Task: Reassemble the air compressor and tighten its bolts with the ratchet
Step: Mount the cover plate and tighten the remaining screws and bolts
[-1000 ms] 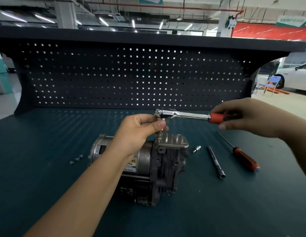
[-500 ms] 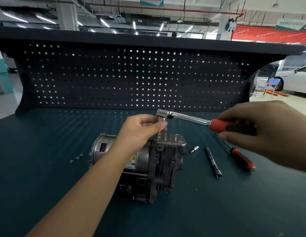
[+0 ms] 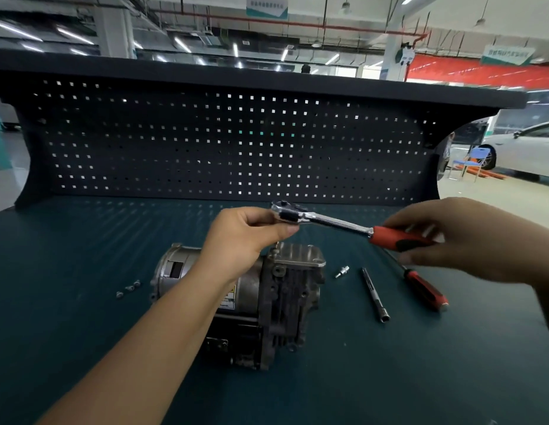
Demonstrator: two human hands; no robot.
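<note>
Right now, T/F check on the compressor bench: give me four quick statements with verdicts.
1. The right hand holds the ratchet by its red handle. True.
2. The left hand grips the screwdriver. False: it is at the ratchet's head; the screwdriver lies on the bench.
3. Small loose bolts lie left of the air compressor. True.
4. The extension bar hangs on the pegboard. False: it lies on the bench.

The air compressor point(image 3: 248, 299) bears a label point(image 3: 227, 299), and overhead signs point(image 3: 267, 7) hang, all too blurred to read.
</note>
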